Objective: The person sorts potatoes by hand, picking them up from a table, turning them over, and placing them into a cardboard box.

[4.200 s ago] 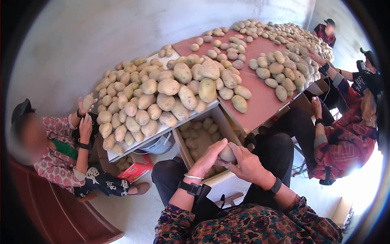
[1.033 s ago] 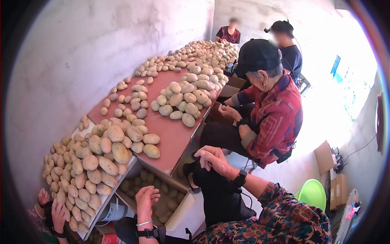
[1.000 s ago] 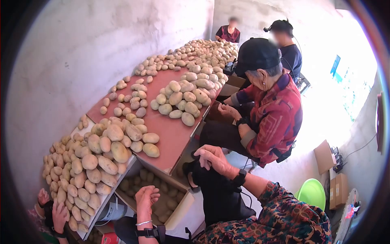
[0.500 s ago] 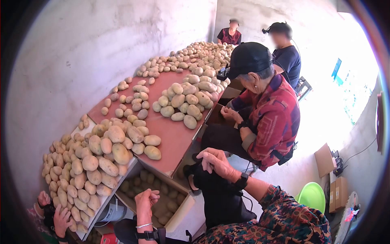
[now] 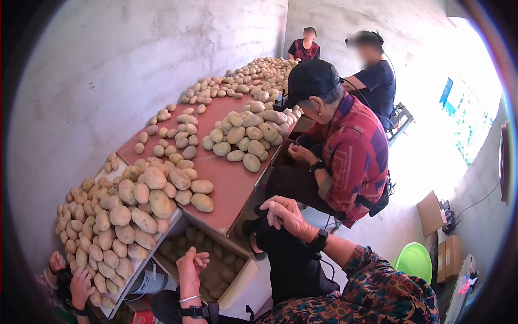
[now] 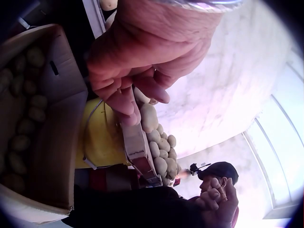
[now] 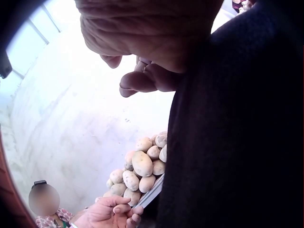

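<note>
Your left hand and right hand were empty, fingers loosely bent. Piled potatoes lay on the worktop, at ten o'clock from your left hand — best lifted singly from the top, lest lower ones rolled.

The head view looks forward and down from above, wide and rounded at its dark edges, the table slanting from lower left to upper centre. The left wrist view looks very closely past the left hand; it shares the box with the head view. The right wrist view, also close, faces the wall past the right hand.
</note>
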Available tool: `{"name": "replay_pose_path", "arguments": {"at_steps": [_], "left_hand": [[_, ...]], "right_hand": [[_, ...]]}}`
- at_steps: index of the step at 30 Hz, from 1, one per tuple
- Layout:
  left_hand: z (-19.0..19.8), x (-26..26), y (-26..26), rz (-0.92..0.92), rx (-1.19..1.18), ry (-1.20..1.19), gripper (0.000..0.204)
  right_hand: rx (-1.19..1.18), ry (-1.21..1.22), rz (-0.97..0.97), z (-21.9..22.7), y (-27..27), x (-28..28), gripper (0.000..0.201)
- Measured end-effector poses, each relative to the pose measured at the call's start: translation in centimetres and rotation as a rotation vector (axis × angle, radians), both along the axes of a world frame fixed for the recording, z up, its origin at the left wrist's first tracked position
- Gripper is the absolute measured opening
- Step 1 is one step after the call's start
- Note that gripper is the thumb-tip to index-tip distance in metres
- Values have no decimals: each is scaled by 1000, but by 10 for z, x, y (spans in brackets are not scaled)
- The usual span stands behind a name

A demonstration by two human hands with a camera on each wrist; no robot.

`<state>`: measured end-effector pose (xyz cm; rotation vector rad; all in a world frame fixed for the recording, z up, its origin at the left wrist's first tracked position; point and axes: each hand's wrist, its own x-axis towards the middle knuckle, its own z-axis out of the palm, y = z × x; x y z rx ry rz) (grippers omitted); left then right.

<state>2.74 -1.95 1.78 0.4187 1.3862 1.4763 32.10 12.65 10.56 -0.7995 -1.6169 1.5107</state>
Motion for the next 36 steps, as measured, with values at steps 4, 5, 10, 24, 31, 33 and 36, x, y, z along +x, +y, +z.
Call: {"name": "replay_pose_path", "arguments": {"at_steps": [4,5,10,24,31,33,36], "left_hand": [[3,1,-1,20,2,3,41],[2,1,-1,20,2,3,41],[-5,1,-1,-15,29,30,38],[-3,3,-1,-12,1,33,36],[-4,3,-4,-32,11,18,40],[-5,4,-7,-23,-17,40,40],[-7,3,-2,-21,-36,58,41]], "right_hand": [[-7,-2,-3,0,1,-2,41],[-6,-2,-2,-1,1,-2,41],[-10,-3,-1,-2,1,0,43],[5,30,-12,-4,-1,2,43],[14,54,-20,-6,-2,2,44],[9,45,-21,-6,-5,2,44],[14,41,-22,-1,-4,3,44]]}}
